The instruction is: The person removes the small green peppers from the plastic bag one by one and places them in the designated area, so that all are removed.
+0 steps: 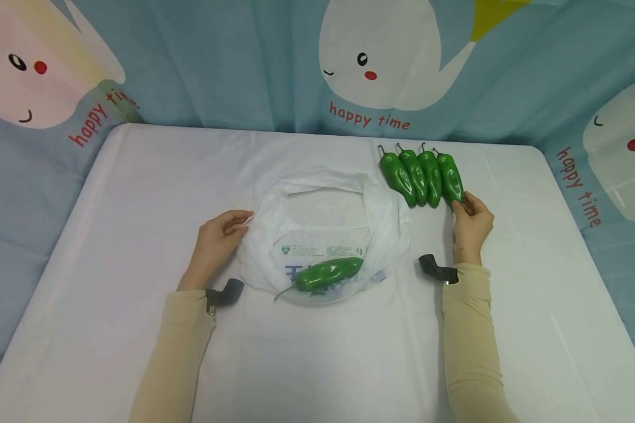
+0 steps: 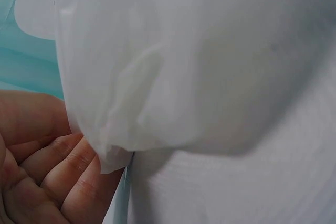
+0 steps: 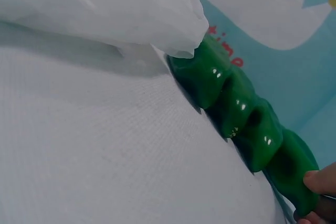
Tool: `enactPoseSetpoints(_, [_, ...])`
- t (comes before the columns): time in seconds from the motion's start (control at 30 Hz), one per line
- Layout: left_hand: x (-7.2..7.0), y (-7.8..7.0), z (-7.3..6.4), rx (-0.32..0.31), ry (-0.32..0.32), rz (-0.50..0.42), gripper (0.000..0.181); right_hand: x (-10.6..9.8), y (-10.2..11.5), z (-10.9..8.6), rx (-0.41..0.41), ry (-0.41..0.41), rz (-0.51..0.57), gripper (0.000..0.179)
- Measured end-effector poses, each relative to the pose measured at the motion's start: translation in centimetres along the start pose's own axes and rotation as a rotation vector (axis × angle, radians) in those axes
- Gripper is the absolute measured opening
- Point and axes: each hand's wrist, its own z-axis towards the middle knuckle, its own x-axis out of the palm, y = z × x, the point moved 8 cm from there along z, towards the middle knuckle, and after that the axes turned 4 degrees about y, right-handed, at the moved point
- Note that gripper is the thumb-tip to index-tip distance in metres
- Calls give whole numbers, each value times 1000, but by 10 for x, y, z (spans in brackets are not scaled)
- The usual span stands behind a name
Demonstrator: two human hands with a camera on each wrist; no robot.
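A white plastic bag (image 1: 325, 232) lies on the table with its mouth spread upward. My left hand (image 1: 219, 238) pinches the bag's left edge between thumb and fingers; the left wrist view shows the bag's thin film (image 2: 157, 77) hanging over those fingers (image 2: 68, 177). One green pepper (image 1: 330, 274) lies across the bag's printed near part, stem to the left. Several more green peppers (image 1: 415, 175) stand in a row beyond the bag's right side, stems pointing away. With thumb and fingers, my right hand (image 1: 473, 226) grips the lower tip of the rightmost pepper (image 3: 294, 169).
The table (image 1: 317, 358) has a white cloth over it. Behind it hangs a blue curtain (image 1: 254, 64) with whale prints. Both wrists carry small black cameras (image 1: 438, 270). The bag's right edge almost reaches the row of peppers.
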Motion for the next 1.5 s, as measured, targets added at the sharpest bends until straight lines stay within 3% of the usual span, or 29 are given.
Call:
enactPoseSetpoints(0.2, [0,0,0,6,3,-6,28,-3,-1,0,-12,-19,-23,33])
enactPoseSetpoints(0.53, [-1,-1,0,17,-2,5,28,3,3,3,-123,43,-67,32])
enactPoseSetpoints(0.87, [0,0,0,8,5,-1,29,6,3,5,-144,98,-119,31])
enactPoseSetpoints(1.17, [0,-1,0,9,0,9,29,4,2,5,-134,71,-91,31])
enactPoseSetpoints(1.5, [1,0,0,-4,2,13,29,9,6,4,-202,105,-157,30])
